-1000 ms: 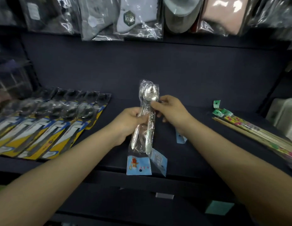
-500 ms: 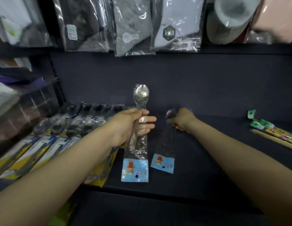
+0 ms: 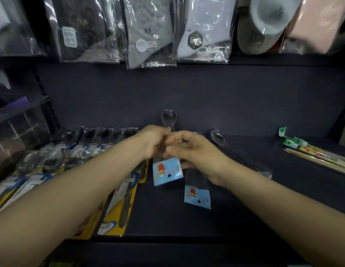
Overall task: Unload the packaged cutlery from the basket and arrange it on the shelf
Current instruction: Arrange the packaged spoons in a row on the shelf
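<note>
Fingers of both my left hand and right hand pinch one spoon packet, likely to lay it on the shelf beside the other packet.

Dim overall, dark shelf swallowing detail. Light from above: glare streaks on hanging plastic sock packs. Motion blur on both hands and held spoon pack. Wide-angle bowing at edges, forearms stretched. Left carded cutlery row smeared, soft. Chopsticks at right soft too. Low contrast, some noise in shadows.
</note>
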A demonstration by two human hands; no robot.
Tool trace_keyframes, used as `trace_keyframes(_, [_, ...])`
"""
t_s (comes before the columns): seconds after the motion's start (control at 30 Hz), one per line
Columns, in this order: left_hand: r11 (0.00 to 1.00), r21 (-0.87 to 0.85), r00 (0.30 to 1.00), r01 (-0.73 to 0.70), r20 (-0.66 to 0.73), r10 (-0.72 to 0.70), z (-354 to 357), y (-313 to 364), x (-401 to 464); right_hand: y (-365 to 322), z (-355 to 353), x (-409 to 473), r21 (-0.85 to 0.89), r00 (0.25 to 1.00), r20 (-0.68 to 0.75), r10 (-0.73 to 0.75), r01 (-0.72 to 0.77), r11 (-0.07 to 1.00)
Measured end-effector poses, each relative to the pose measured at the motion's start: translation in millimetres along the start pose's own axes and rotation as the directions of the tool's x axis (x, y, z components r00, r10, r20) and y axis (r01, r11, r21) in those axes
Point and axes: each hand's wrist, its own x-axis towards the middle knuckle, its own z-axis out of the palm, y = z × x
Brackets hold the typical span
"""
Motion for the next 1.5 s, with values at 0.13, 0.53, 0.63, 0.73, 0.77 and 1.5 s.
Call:
trace_keyframes(0.13, [0.998,-0.003,0.998,0.058,0.021,-0.058,2.0,0.6,-0.8,11.9,4.2,4.5,-0.028,0.995,0.021,0.1,-0.099,0.995])
trace_keyframes(0.53, [0.993,0.024,0.974,-0.114,0.201,0.107,-17.3,-18.3,-21.7,23.2,-7.4,15.9,-0.241,0.94,-0.197,-0.28,0.23,0.943])
trace_keyframes(0.63, [0.991,-0.002,0.97,-0.133,0.205,0.13,-19.9,-16.8,-23.6,29.1,-9.6,24.5,-0.674,0.811,-0.186,-0.555,0.306,0.672])
trace_keyframes(0.73, [0.981,0.093,0.969,-0.172,0.194,0.151,-21.6,-16.0,-25.7,30.2,-11.9,31.5,-0.958,0.624,-0.058,-0.779,0.185,0.22])
trace_keyframes(0.77, [0.972,0.127,0.968,-0.198,0.184,0.173,-22.4,-15.7,-26.2,28.0,-12.1,32.5,-0.974,0.594,-0.034,-0.804,0.16,0.159])
trace_keyframes(1.5, [-0.214,0.847,0.847,-0.487,0.518,0.123,-38.3,-44.8,-31.6,38.8,-43.7,3.5,-0.775,0.905,0.416,0.089,0.302,0.555])
